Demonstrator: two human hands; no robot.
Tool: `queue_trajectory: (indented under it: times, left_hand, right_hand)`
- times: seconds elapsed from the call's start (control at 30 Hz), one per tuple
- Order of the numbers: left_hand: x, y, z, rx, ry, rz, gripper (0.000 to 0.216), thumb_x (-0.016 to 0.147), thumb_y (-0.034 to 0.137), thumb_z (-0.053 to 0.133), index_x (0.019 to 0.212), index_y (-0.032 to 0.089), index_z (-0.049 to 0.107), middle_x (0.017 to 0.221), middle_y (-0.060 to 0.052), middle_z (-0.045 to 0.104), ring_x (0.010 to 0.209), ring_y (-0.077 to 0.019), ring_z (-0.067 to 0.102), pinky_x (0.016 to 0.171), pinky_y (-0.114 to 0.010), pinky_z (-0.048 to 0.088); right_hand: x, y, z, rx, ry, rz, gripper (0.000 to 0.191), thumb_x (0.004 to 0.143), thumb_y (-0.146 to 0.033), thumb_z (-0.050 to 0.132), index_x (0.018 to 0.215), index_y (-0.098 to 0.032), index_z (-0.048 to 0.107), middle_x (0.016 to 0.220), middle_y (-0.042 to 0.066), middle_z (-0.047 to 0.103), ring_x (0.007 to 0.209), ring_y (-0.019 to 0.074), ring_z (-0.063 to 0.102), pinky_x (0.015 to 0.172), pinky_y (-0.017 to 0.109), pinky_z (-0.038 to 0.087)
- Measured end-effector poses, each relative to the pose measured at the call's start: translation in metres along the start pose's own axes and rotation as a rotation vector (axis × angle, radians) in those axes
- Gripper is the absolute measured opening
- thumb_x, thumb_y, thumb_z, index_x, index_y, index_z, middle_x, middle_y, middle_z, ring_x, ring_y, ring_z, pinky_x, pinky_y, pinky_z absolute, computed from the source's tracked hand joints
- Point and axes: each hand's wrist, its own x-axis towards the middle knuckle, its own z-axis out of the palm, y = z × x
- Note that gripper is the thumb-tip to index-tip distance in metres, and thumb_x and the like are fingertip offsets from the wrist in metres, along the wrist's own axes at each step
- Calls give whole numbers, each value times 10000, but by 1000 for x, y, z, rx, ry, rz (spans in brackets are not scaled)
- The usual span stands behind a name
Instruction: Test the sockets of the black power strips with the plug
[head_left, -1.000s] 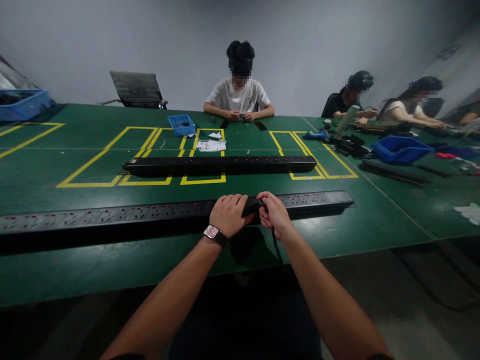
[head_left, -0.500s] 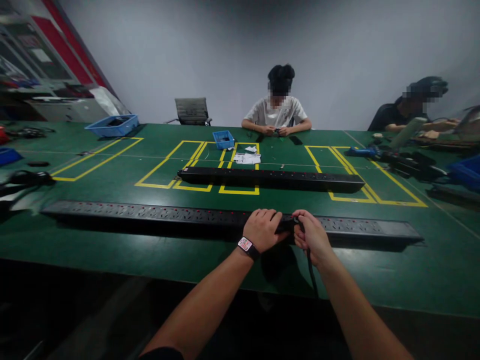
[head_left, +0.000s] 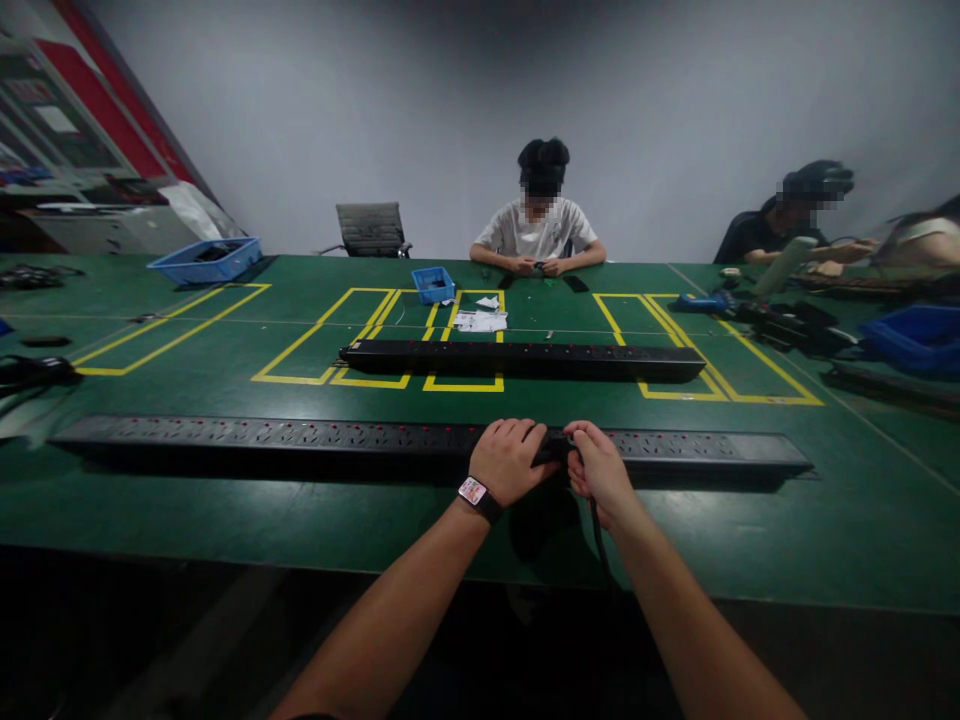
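A long black power strip (head_left: pixel 300 437) with several red-dotted sockets lies across the green table (head_left: pixel 787 540) in front of me. My left hand (head_left: pixel 510 460), with a watch at the wrist, rests curled on top of the strip near its middle. Right beside it, my right hand (head_left: pixel 596 470) is closed round a small black plug at the strip, and a black cord (head_left: pixel 598 540) hangs from that hand over the table's near edge. What lies between the two hands is partly hidden by my fingers.
A second black power strip (head_left: pixel 525 358) lies farther back over yellow floor-tape outlines. Blue bins (head_left: pixel 433 283) (head_left: pixel 204 260), papers (head_left: pixel 480 320) and tools (head_left: pixel 780 318) sit beyond. A person (head_left: pixel 537 225) sits opposite; other people work at the right.
The view has swung left and then settled, showing more of the table's left side. Both hands stay in the same place on the near strip.
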Motion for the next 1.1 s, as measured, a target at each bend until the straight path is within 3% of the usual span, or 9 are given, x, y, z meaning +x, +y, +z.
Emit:
queue_trajectory:
  times: [1.1]
  left_hand:
    - [-1, -1, -2, -21, -16, -2, 481, 922, 566, 643, 1282, 248, 654, 1188, -106, 712, 1120, -303, 634, 985, -469, 449]
  right_hand:
    - [-4, 6, -3, 12, -30, -37, 212, 896, -426, 606, 1021, -268, 540, 441, -150, 355, 294, 53, 236, 332, 138, 162]
